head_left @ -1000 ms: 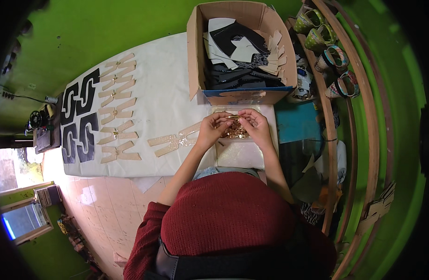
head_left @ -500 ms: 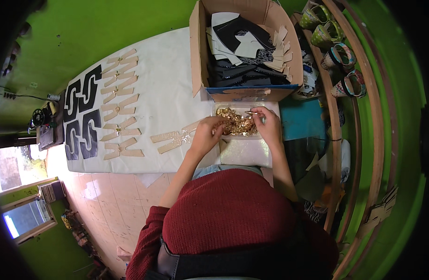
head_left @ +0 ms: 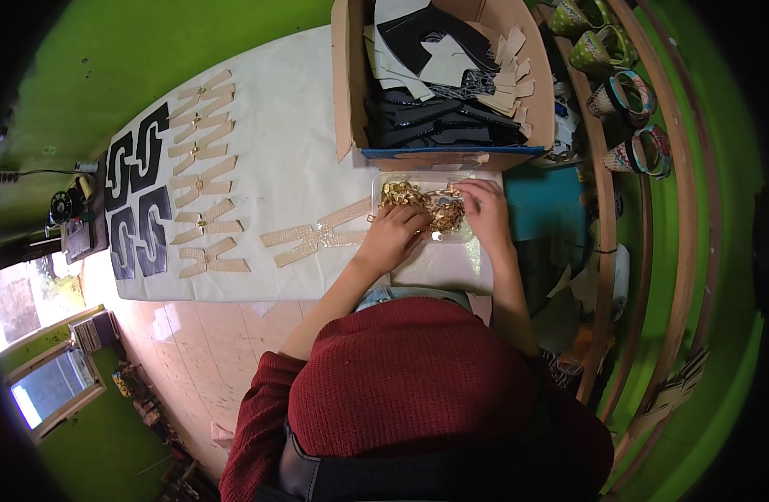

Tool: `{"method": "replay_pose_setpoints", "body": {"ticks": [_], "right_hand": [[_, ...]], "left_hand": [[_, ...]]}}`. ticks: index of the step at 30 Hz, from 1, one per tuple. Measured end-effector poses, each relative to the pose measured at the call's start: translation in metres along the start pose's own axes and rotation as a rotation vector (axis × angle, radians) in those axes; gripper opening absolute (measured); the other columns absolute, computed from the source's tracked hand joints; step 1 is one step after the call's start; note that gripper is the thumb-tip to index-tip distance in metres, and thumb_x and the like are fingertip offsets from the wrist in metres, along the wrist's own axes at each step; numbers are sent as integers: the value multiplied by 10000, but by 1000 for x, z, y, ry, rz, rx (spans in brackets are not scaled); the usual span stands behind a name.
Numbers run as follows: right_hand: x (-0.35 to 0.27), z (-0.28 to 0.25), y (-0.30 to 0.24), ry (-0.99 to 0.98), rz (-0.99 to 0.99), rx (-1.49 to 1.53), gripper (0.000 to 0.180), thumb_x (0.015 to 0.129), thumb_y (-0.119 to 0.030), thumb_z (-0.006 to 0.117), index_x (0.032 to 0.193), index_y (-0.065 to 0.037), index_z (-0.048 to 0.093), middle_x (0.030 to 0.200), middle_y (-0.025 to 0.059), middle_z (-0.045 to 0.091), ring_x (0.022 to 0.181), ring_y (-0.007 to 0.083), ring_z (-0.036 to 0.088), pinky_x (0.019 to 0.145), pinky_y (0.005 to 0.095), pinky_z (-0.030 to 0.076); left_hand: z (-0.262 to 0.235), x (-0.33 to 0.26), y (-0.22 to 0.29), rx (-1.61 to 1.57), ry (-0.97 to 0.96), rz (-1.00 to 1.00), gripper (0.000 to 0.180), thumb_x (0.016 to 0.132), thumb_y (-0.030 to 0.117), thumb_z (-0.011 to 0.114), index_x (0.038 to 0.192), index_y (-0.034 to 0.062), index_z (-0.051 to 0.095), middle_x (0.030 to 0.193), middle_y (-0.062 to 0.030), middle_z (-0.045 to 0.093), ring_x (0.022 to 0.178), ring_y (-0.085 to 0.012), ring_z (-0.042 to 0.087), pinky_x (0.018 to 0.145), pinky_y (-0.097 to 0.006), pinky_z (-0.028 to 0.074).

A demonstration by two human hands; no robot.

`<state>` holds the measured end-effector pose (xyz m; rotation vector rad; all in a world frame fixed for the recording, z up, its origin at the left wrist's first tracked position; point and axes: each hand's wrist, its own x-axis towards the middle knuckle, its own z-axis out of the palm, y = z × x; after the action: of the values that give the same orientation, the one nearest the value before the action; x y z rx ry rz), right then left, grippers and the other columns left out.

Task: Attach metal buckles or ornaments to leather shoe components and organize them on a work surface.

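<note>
A clear plastic tray of gold-coloured metal fittings sits on the table in front of me. My left hand lies over the tray's near left side, its fingers curled together among the fittings; the fingertips are partly hidden. At the tray's right edge, the thumb and fingers of my right hand pinch a small gold-coloured piece. Left of the tray lies a beige X-shaped strap piece with a shiny, textured surface.
Several smaller beige X-shaped straps, some with gold fittings, form a column at left, beside black S-shaped cut-outs. Behind the tray stands a cardboard box of black and white pieces. A wooden rack runs along the right.
My left hand has moved right and deeper over the fittings, its fingers curling in. My right hand has shifted slightly toward the tray's far right corner. The view has shifted slightly.
</note>
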<state>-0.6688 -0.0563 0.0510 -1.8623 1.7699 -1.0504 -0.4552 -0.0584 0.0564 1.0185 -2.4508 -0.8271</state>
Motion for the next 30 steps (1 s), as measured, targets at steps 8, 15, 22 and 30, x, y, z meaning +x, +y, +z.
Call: {"method": "replay_pose_setpoints", "body": {"ticks": [8,15,22,30], "right_hand": [[10,-24,3,-51,75,-49,182,727,26,597,841,-74,697,903,87,621,874,280,557,775,351,468],[3,-10,-12,-141,71,-391,197,717,-74,659,895,-128,726,1117,64,529,1037,253,490,838,378,424],[-7,-10,-8,-144,229,-235,210,726,-145,692,930,-108,719,1129,79,512,1064,269,466,878,388,402],[-11,-10,-24,-141,195,-324,205,704,-113,713,907,-91,703,1116,87,505,1059,281,458,913,370,387]], "left_hand": [[-8,17,11,-19,46,-3,394,759,223,664,1119,89,573,1108,-82,586,1031,-257,546,899,-398,393],[12,42,11,71,-113,67,498,776,185,634,1255,123,517,1208,-102,560,1070,-272,554,927,-422,405],[-15,38,1,-209,-27,-6,355,738,78,645,1088,66,585,1070,-128,559,953,-332,575,818,-400,482],[-29,33,1,-346,129,-170,293,689,-6,642,977,10,594,974,-145,538,910,-340,566,797,-387,471]]}}
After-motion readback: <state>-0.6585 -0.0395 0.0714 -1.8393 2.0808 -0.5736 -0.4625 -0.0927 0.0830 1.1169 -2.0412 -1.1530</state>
